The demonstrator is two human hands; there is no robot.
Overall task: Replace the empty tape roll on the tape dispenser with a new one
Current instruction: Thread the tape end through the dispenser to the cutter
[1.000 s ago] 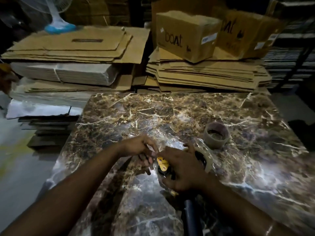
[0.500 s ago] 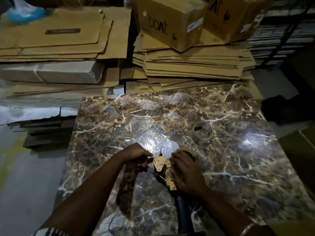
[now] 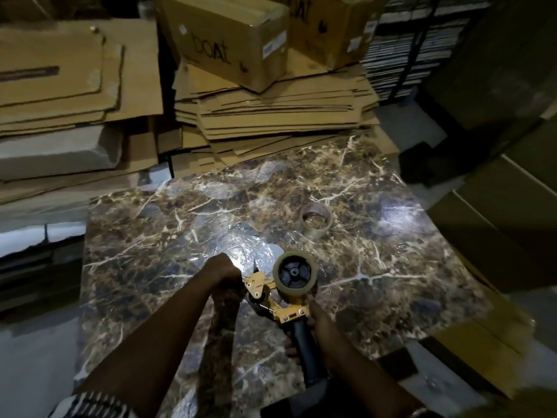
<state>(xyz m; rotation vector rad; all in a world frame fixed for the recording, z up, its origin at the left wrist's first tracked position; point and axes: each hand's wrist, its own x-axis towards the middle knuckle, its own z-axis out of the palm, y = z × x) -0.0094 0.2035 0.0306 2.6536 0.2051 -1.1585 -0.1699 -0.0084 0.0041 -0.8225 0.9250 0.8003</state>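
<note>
A yellow tape dispenser (image 3: 278, 306) with a black handle lies over the near part of the marble table (image 3: 150, 236). A clear tape roll (image 3: 294, 271) sits on its black hub. My right hand (image 3: 316, 324) grips the black handle. My left hand (image 3: 224, 274) is closed at the dispenser's front end, by the roller and blade; what its fingers pinch is hidden. An empty cardboard tape core (image 3: 315, 219) stands on the table farther back, apart from both hands.
Stacks of flattened cardboard (image 3: 271, 110) crowd the table's far edge, with a "boat" carton (image 3: 229, 40) on top. More cardboard (image 3: 60, 95) is piled at the left. Dark boxes (image 3: 497, 176) stand at the right. Floor shows to the left of the table.
My right hand moved off the roll and down onto the handle, so the mounted roll now shows. The left hand stays at the dispenser's front. The camera tilted down.
</note>
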